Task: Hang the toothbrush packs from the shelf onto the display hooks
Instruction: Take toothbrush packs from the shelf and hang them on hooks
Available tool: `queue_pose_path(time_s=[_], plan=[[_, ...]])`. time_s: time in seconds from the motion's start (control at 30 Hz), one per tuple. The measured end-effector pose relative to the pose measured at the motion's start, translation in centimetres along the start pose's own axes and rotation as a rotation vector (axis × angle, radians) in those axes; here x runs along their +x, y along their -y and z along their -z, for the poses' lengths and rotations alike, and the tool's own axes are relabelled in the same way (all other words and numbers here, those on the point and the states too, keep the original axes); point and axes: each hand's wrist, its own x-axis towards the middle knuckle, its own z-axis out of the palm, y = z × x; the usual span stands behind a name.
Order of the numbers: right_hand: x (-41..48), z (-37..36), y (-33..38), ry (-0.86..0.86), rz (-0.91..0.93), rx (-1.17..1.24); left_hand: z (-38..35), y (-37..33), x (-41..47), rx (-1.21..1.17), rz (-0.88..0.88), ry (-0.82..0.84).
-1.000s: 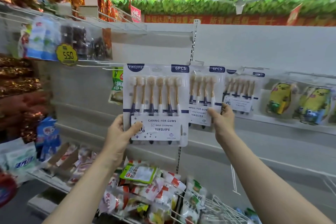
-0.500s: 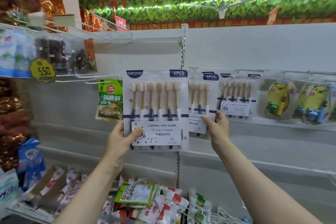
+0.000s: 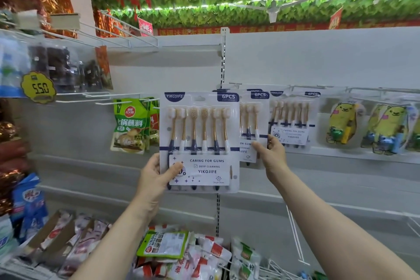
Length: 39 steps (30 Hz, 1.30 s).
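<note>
My left hand (image 3: pixel 156 175) grips the lower left corner of a clear six-piece toothbrush pack (image 3: pixel 200 141), held upright in front of the white back panel. Behind its right edge a second toothbrush pack (image 3: pixel 252 125) hangs at the display hook (image 3: pixel 234 85); my right hand (image 3: pixel 270 154) pinches its lower right corner. A third toothbrush pack (image 3: pixel 293 120) hangs further right on the same rail. The held pack's hang hole is near its top, level with the hooks.
Green sauce pouches (image 3: pixel 130 125) hang on a hook to the left. Yellow cartoon toy packs (image 3: pixel 343 123) hang on the right. Bare white hooks (image 3: pixel 75 95) jut out at left. A lower shelf holds several snack packets (image 3: pixel 163 245). A yellow 5.50 price tag (image 3: pixel 38 87) hangs left.
The view has swung a little to the left and nearer. Both hands keep their hold; the pack in my left hand sits slightly lower and overlaps more of the hanging pack.
</note>
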Motion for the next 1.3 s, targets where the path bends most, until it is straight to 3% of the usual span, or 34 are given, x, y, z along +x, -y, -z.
queue_pose_path(time_s=[0.23, 0.43, 1.3], plan=[[-1.9, 0.4, 3.8, -0.117, 0.221, -0.090, -2.3, 0.8, 0.4, 0.001, 0.016, 0.036], [-4.2, 0.4, 7.6, 0.132, 0.191, 0.006, -5.5, 2.0, 1.0, 0.001, 0.038, 0.090], [2.5, -0.6, 7.0, 0.064, 0.192, 0.008, -8.3, 5.8, 8.4, 0.013, 0.103, 0.138]])
